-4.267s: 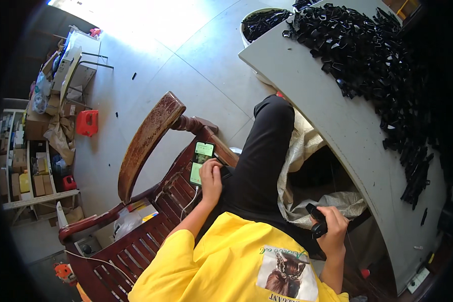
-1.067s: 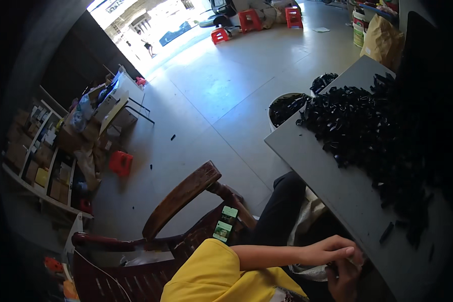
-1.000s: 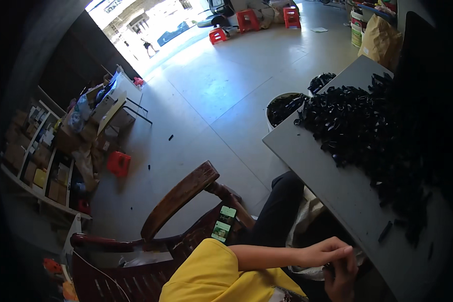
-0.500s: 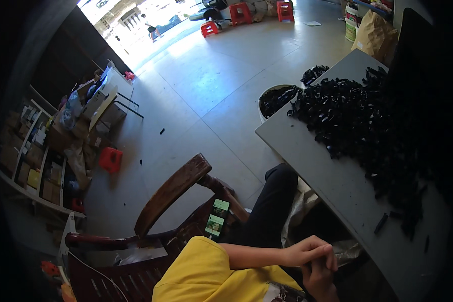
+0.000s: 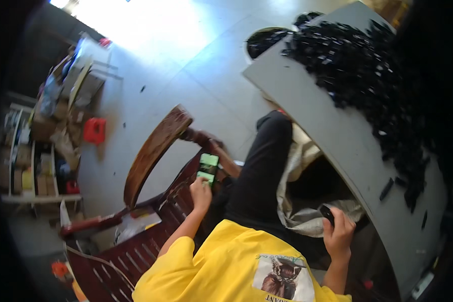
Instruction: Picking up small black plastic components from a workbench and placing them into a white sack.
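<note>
My left hand (image 5: 201, 194) reaches down to the phone (image 5: 208, 166), which lies with its screen lit on the wooden chair beside my thigh. Its fingertips touch the lower end of the screen; the fingers are partly bent and not wrapped round the phone. On the other side, my right hand (image 5: 339, 232) is closed on a small black plastic piece (image 5: 327, 215), held upright between thumb and fingers below the table edge. A large heap of black plastic pieces (image 5: 345, 60) covers much of the grey table (image 5: 307, 103); the heap's far right fades into shadow.
A bucket (image 5: 247, 50) full of black pieces stands against the table corner. Beneath the table edge hangs a pale woven sack (image 5: 292, 196). The chair's curved wooden armrest (image 5: 153, 153) is at my left. Farther left are a red container (image 5: 94, 131) and loaded shelves (image 5: 32, 171).
My hands have come apart from being clasped: the left has gone to the phone, the right shows a black piece. The view has tilted down toward my lap.
</note>
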A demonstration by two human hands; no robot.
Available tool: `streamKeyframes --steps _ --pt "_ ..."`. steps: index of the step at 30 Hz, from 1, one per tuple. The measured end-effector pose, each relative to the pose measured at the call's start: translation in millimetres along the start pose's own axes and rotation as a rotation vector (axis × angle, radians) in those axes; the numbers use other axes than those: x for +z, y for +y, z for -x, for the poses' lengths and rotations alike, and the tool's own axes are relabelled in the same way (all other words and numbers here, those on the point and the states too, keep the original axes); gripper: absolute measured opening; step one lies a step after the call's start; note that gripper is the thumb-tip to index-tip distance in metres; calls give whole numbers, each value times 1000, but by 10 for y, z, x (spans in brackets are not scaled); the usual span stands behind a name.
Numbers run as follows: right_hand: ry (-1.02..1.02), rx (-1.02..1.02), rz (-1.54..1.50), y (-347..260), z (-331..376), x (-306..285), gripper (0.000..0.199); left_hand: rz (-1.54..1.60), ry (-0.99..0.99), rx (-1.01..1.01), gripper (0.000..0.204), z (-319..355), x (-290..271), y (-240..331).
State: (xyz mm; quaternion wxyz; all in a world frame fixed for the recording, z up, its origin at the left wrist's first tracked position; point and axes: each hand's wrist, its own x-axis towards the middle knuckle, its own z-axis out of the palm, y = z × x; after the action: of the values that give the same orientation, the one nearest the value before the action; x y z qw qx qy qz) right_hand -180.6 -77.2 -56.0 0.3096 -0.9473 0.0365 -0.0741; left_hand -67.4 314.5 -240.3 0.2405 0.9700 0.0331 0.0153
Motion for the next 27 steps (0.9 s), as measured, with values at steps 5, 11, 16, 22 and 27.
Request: streamKeyframes --steps 5,11,16,22,27 --pt "66 24 -5 21 -6 110 27 51 23 -121 15 -38 154 -481" --pt "432 255 -58 297 86 -227 26 430 -43 145 23 -597 9 466" --pt "672 244 229 725 -23 -545 13 510 -150 755 23 -736 -381 2269" --pt "439 191 502 941 -163 -562 58 509 -400 1272 27 -560 -143 3890" --pt "485 166 472 935 -145 -541 38 355 -260 1221 24 -460 344 4449"
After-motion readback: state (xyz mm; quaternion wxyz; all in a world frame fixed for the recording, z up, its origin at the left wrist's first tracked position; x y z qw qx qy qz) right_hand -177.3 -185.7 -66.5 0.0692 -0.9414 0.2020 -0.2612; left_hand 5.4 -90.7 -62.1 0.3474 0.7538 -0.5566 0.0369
